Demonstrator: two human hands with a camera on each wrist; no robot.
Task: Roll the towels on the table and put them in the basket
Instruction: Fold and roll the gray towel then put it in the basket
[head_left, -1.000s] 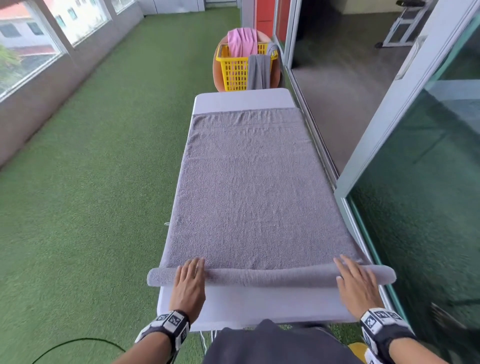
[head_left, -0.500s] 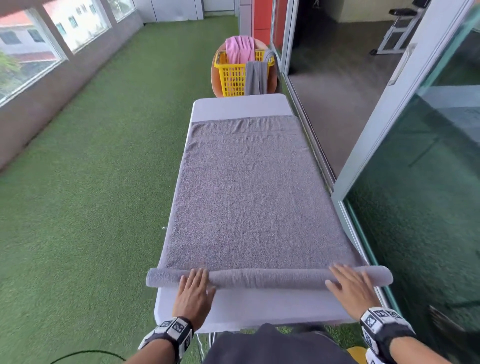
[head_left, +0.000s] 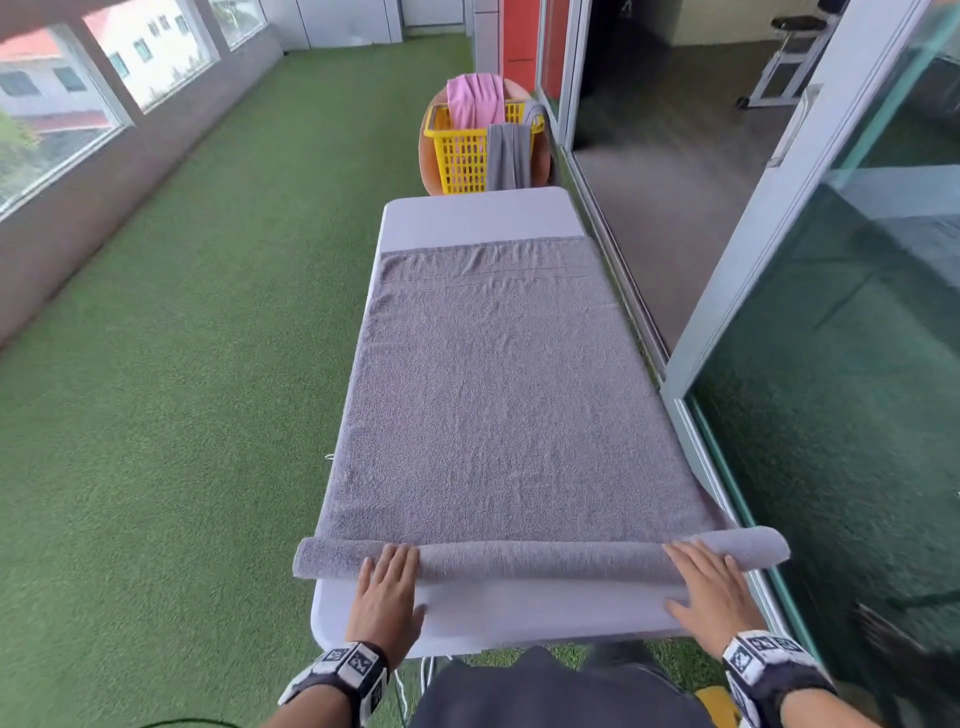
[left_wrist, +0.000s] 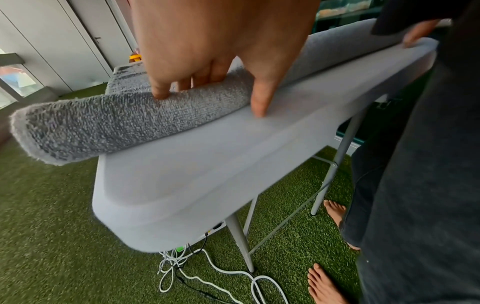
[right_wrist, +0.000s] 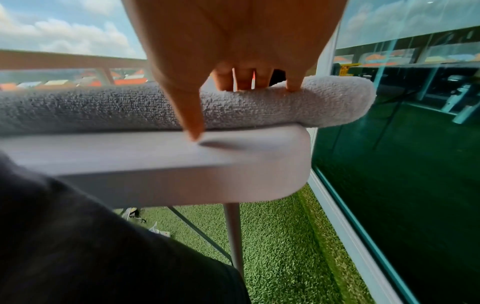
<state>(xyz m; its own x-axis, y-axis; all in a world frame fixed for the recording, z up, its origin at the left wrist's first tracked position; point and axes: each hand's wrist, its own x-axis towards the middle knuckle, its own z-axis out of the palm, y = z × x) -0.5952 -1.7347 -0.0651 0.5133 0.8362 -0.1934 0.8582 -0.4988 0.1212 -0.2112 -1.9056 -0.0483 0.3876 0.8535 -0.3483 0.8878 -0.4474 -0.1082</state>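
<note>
A grey towel (head_left: 509, 395) lies flat along the white table (head_left: 478, 218), its near end wound into a thin roll (head_left: 540, 558) across the table's width. My left hand (head_left: 387, 587) presses on the roll near its left end, fingers straight on top, thumb on the table (left_wrist: 182, 168). My right hand (head_left: 709, 587) presses the roll (right_wrist: 78, 107) near its right end the same way. Both roll ends overhang the table sides. A yellow basket (head_left: 462, 150) stands beyond the far end, holding a pink towel (head_left: 472, 98) with a grey towel (head_left: 509, 156) draped over its rim.
Green artificial turf (head_left: 182, 364) covers the floor to the left. Glass sliding doors (head_left: 831, 364) run close along the table's right side. White cables (left_wrist: 207, 271) lie under the table by its legs, near my bare feet (left_wrist: 330, 288).
The roll has moved slightly farther up the towel and grown a little thicker under both hands. The head view has tilted down, showing more of the far table end.
</note>
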